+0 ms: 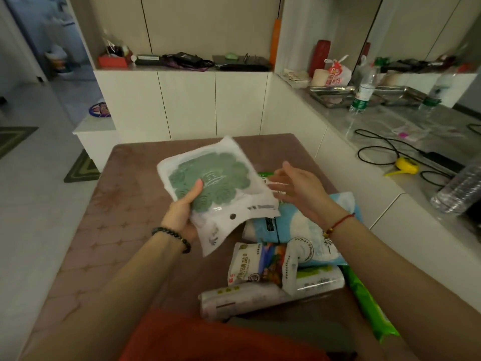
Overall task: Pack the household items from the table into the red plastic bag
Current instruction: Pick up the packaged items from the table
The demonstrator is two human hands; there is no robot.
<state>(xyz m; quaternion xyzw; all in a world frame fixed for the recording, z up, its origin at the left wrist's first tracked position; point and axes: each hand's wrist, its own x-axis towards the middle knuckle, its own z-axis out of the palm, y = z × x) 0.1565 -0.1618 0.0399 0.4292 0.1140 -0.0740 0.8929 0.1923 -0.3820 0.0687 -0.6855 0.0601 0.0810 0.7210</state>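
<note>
**White packet held over the tabletop, right hand open beside it**

Head view: the left hand (182, 214) grips a flat white packet (221, 204) with a green scalloped pattern showing through its front. The thumb lies on the green part and the fingers are curled behind the packet, out of sight. The packet is tilted and held in the air over the middle of the tabletop (109, 230).

The right hand (299, 188) hangs just beside the packet's right edge, its fingers (278, 183) straight, spread and holding nothing. They are blurred, and whether they touch the packet cannot be told.

The other items lie in a heap on the right half of the tabletop, toward its near edge:
- a blue-and-white pack (307, 227)
- a salt bag (247, 267) touching its near side
- a white pack with a green label (320, 278)
- a long white roll pack (239, 300) nearest the near edge
- a green pack (369, 306) along the right edge

The red bag (208, 340) lies at the near edge, just in front of the heap.
</note>
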